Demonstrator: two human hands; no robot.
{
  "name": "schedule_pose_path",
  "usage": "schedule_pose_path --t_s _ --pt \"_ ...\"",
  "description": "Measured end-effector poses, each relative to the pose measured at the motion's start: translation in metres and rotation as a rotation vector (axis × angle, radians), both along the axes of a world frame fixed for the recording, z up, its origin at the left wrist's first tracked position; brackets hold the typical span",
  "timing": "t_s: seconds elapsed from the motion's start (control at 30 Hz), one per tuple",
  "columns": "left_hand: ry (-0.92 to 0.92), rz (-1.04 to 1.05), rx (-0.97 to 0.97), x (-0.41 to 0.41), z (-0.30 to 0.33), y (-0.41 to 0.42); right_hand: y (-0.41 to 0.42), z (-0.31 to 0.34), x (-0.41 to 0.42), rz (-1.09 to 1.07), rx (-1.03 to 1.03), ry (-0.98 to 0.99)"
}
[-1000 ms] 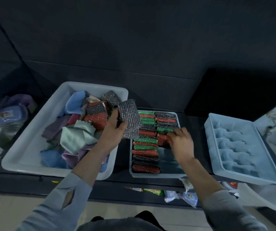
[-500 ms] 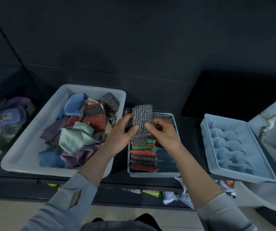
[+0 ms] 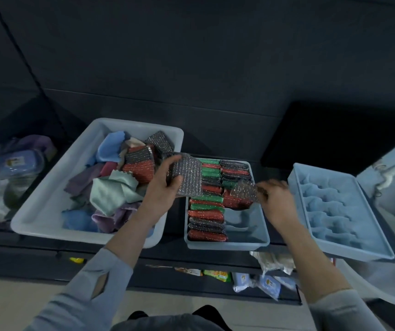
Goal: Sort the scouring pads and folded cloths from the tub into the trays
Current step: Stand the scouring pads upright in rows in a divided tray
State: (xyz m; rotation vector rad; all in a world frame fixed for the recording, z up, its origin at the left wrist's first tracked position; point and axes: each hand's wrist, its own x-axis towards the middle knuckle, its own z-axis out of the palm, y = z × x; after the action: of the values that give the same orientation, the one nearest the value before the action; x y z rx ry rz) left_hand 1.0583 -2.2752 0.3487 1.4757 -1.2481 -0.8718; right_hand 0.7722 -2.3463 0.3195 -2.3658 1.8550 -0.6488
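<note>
L hand (image 3: 165,185) gripped a silver scouring pad (image 3: 189,179), thumb across its near face, fingers curled behind its left edge; pad was held up flat-on to the camera, long axis running near-to-far, hovering over the gap btw the tub and the middle tray's left column. R hand (image 3: 274,199) pinched a second silver pad (image 3: 244,191) at its right end, fingers blurred so exact finger lay couldn't be told; that pad lay roughly crosswise, long axis left-right, low over the right column of the middle tray (image 3: 263,240).

The relation that mattered, as I judge it: open slots sat in the near half of the tray's right column, just below and toward the person from the R hand's pad, so R hand was the nearer one & its pad already lined up w/ the way the stacked pads (image 3: 206,220) lay. L hand's pad stood turned a quarter off that line and would prob need rotating before it could drop in.

Outward: left column looked full front to back w/ red, green & dark pads on edge. Tub (image 3: 48,206) to the left held loose cloths (image 3: 112,189) plus a few pads (image 3: 141,161) at its far right corner. Right tray (image 3: 335,249) w/ its moulded slots held nothing visible
</note>
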Motion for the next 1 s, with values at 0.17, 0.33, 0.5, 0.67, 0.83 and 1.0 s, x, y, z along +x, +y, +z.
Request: schedule_pose_path --t_s 0.17,0.33,0.5,0.67,0.83,1.0 --pt "0.053 -0.019 0.002 -0.001 -0.005 0.003 -0.003 -0.018 0.021 0.055 0.002 0.25" --pt "0.078 0.008 -0.008 0.003 -0.007 0.005 -0.004 -0.016 0.034 0.035 -0.024 0.202" --pt "0.107 0.022 -0.019 0.003 -0.01 0.006 -0.006 -0.026 0.028 0.061 0.036 0.05" --pt "0.104 -0.016 -0.033 -0.001 -0.009 0.002 -0.004 -0.04 0.019 0.085 0.128 0.118" --pt "0.059 -0.023 -0.035 -0.005 -0.006 -0.002 -0.008 -0.037 0.026 0.129 -0.024 0.115" --pt "0.033 -0.039 -0.032 -0.008 -0.004 -0.001 -0.008 -0.057 0.032 0.147 0.066 0.239"
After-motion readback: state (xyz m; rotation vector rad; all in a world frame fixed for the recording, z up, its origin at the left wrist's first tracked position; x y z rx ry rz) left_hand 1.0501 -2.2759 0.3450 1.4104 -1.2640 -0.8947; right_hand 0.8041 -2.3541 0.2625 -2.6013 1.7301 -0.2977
